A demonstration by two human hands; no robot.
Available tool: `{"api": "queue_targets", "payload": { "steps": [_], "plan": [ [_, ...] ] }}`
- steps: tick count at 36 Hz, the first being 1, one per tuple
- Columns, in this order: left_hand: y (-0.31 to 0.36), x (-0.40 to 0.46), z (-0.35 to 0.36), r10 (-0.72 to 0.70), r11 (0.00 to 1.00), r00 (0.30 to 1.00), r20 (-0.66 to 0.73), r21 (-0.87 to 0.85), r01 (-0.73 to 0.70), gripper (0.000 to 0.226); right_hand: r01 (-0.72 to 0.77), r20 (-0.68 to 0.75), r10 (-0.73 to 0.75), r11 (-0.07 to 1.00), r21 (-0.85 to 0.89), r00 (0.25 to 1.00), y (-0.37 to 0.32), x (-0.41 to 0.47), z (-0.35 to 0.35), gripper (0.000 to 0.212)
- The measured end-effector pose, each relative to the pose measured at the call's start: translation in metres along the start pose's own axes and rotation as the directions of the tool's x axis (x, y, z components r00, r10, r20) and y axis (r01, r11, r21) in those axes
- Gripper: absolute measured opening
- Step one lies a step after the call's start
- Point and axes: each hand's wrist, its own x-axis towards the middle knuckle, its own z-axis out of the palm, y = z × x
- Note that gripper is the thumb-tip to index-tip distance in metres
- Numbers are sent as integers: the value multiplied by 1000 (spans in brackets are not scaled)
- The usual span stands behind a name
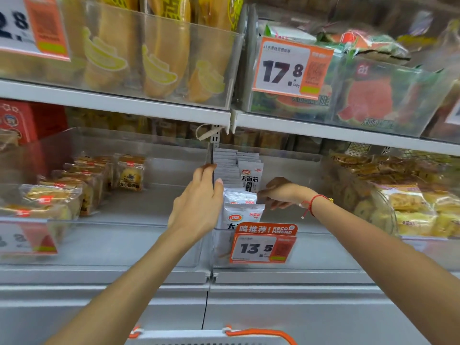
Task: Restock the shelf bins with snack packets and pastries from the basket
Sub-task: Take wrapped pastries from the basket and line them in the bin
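I'm squaring up the white snack packets (242, 192) in the middle bin (311, 247): my left hand (199, 202) grips its divider, my right hand (278, 194) pinches the row's edge. Next, I'd judge, more packets from the basket (249, 336) below.

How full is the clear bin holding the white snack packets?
Partly full. The white packets stand in a row along the bin's left side only; the bare bin floor shows to their right.

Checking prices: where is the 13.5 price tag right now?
The 13.5 price tag hangs centre frame on the clear bin's front, just below the white snack packets.
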Motion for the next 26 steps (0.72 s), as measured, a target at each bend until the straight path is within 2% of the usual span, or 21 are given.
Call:
{"api": "queue_targets", "payload": {
  "steps": [3, 6, 10, 12, 14, 16, 21, 23, 26],
  "plan": [
    [1, -2, -1, -4, 1000, 1000, -24, 2, 4, 44, 93, -141, -92, 996, -3, 986, 5, -19, -7, 23],
    [-2, -4, 0, 48, 999, 991, -124, 29, -45, 42, 229, -286, -229, 973, -35, 930, 8, -47, -7, 29],
    [-6, -8, -2, 136, 991, 954, -266, 40, -131, 30, 391, -515, -344, 920, -20, 785, 3, -97, 2, 16],
    [-8, -15, -7, 171, 985, 925, -338, 39, -168, 25, 456, -543, -363, 889, 41, 757, 0, -125, 11, 9],
    [-11, -28, -13, 180, 981, 894, -411, 10, -193, 22, 507, -477, -401, 855, 111, 782, 2, -150, 23, 6],
    [-14, -48, -20, 169, 977, 875, -454, -41, -210, 19, 507, -346, -433, 847, 159, 832, 7, -168, 40, 11],
    [-37, -109, -13, 49, 965, 906, -420, -215, -152, 12, 380, 26, -385, 918, 115, 923, 28, -164, 97, 7],
    [-53, -131, -4, -8, 964, 920, -392, -247, -97, 18, 312, 188, -321, 947, 74, 928, 38, -154, 122, 7],
    [-81, -161, 15, -65, 975, 955, -290, -221, -1, 24, 228, 396, -209, 974, -1, 894, 55, -142, 160, 11]
  ]
}}
